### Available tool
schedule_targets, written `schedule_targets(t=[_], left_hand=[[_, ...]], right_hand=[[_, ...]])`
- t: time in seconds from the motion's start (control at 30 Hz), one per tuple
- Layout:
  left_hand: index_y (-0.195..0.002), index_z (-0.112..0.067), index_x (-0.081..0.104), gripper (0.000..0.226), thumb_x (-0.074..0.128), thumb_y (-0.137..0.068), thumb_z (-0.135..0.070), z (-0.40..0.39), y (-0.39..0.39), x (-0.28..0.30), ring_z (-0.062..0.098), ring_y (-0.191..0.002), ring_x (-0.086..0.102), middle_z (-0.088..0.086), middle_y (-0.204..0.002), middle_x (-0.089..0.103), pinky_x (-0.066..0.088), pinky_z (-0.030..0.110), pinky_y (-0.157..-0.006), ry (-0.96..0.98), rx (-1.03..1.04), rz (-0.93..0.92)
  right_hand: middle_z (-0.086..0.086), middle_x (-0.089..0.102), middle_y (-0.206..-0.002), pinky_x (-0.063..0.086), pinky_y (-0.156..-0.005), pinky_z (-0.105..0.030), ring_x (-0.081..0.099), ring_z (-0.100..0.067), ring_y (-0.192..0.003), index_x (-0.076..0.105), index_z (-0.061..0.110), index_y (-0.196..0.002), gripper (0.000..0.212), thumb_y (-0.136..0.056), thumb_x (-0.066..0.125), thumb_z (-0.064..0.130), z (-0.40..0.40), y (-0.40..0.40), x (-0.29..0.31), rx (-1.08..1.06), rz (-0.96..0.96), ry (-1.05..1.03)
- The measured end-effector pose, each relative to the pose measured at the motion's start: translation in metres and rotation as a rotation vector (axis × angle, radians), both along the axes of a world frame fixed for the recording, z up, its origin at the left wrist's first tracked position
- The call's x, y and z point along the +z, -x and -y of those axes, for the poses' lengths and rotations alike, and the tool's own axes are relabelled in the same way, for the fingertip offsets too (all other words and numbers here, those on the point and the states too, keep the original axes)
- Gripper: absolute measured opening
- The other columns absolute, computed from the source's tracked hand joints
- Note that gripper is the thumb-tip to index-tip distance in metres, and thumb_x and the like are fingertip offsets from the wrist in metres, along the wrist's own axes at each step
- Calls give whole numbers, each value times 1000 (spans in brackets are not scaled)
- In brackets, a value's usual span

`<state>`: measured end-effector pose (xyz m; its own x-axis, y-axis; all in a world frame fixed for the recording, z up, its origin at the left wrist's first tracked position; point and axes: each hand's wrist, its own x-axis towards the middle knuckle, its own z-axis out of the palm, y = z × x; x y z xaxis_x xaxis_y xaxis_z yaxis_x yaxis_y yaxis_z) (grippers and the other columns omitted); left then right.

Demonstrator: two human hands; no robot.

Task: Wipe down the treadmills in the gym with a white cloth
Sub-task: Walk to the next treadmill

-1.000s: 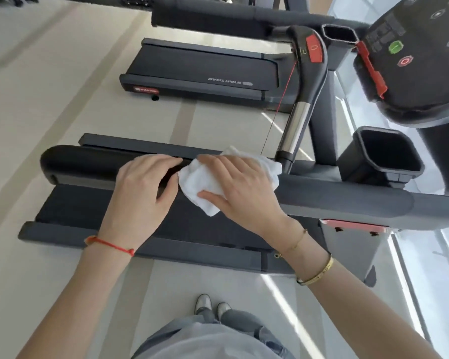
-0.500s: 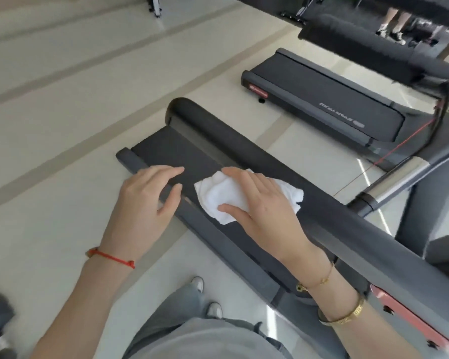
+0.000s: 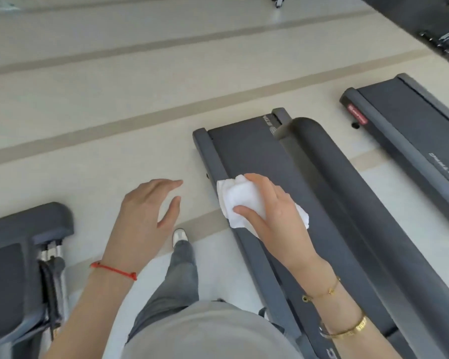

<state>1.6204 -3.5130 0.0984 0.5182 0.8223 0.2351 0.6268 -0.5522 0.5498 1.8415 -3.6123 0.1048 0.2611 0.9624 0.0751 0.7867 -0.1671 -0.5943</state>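
Observation:
My right hand grips a crumpled white cloth, thumb and fingers curled round it, in the air over the near side rail of a dark grey treadmill. The treadmill's black padded handrail runs along to the right of my hand, which is off it. My left hand hovers over the floor to the left of the treadmill with fingers spread and relaxed, holding nothing.
A second treadmill lies to the right across a strip of pale floor. Part of another grey machine stands at the lower left. My own leg and shoe are on the floor between my hands.
Both hands have come off the padded handrail. The right hand, with the cloth bunched in it, has moved left over the side rail; the left hand has swung out over the floor. The view has turned left.

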Motion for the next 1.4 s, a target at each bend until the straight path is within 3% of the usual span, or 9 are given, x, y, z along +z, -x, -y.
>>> schedule_targets(t=[0.23, 0.43, 0.57, 1.13, 1.4], left_hand=[[-121, -12, 65, 27, 58, -96, -13, -122, 25, 7, 23, -105, 61, 2, -116, 67, 47, 37, -95, -16, 114, -14], [-123, -14, 65, 29, 55, -96, -17, -236, 34, 13, 21, -103, 61, 0, -115, 66, 46, 33, -92, -23, 120, -48], [-122, -15, 65, 28, 54, -97, -19, -301, 23, 10, 20, -106, 62, -2, -115, 66, 51, 40, -92, 26, 125, -27], [-122, -17, 65, 27, 56, -96, -17, -633, -130, 9, 16, -109, 62, -5, -116, 64, 50, 36, -92, 68, 142, 0], [-122, -16, 65, 27, 55, -97, -16, -769, -195, 11, 18, -106, 62, -4, -114, 65, 51, 38, -91, 64, 100, -12]], right_hand=[[16, 54, -122, 35, -89, -25, 47, -9, -102, 41, 32, -134, 46, -92, 54, 47, -138, 12, -6, 54, -16, -14], [19, 52, -121, 37, -87, -27, 46, -8, -100, 40, 33, -134, 46, -92, 54, 46, -249, 19, -9, 34, -36, -64], [17, 53, -124, 40, -88, -30, 46, -8, -101, 41, 31, -135, 47, -92, 56, 43, -311, 7, -10, 7, -55, -67], [6, 56, -124, 44, -87, -33, 45, -10, -103, 44, 21, -134, 47, -93, 59, 39, -639, -140, -12, -28, -46, -71], [5, 58, -119, 47, -85, -40, 52, -20, -99, 44, 21, -132, 46, -93, 60, 36, -763, -209, -13, -64, -58, -42]])
